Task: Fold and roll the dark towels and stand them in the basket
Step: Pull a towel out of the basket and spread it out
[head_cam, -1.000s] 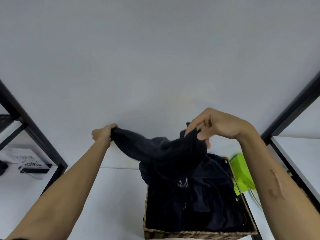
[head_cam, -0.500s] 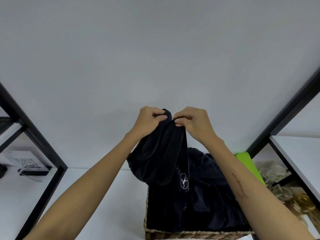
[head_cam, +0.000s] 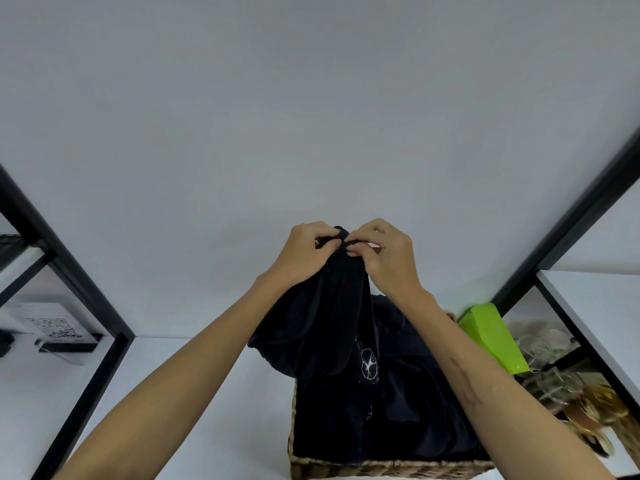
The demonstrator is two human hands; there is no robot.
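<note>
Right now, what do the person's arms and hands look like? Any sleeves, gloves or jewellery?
Both forearms are bare to the frame's lower edge: no sleeves show. The left hand and right hand wear no gloves, rings or watch. The right forearm bears a long darker mark.

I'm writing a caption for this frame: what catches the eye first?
Two hands, left and right, meet at centre and pinch a dark towel that hangs over a wicker basket full of dark cloth. A bright green box stands right of the basket.
</note>
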